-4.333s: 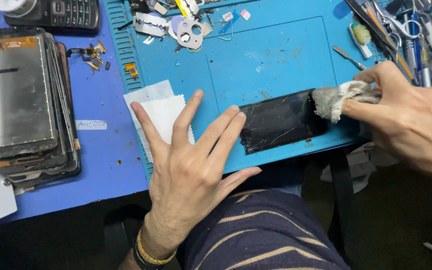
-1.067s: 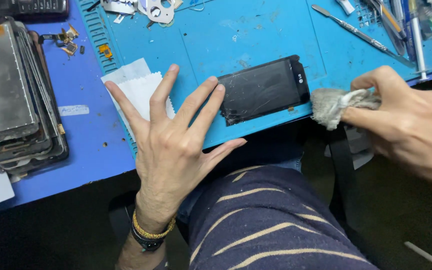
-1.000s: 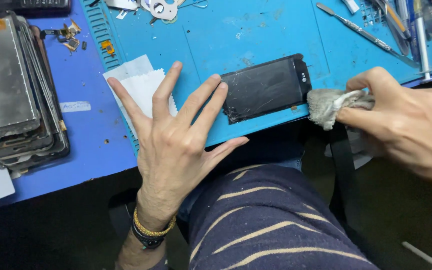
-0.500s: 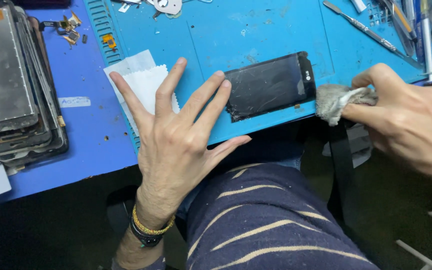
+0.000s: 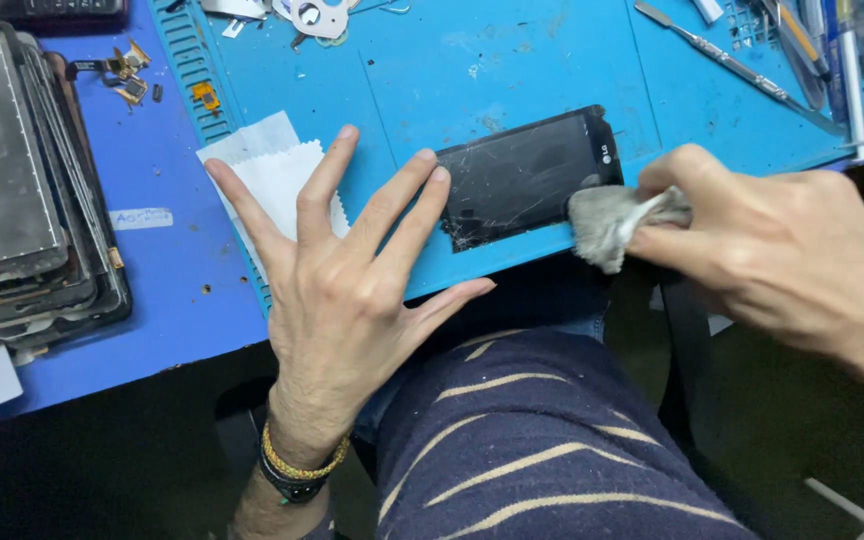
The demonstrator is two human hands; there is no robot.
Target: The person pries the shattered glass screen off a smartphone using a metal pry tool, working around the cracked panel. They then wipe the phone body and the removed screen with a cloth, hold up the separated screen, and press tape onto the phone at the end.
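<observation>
Glossy scratched glass screen (image 5: pixel 527 180), fuzzy grey cloth (image 5: pixel 607 222)

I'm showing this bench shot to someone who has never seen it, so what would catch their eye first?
Probably the cracked black phone screen lying on the blue work mat near its front edge. The left hand lies spread flat with fingers at the screen's left end, while the right hand presses a wadded grey cloth to its right end. A stack of old display panels sits far left.
</observation>
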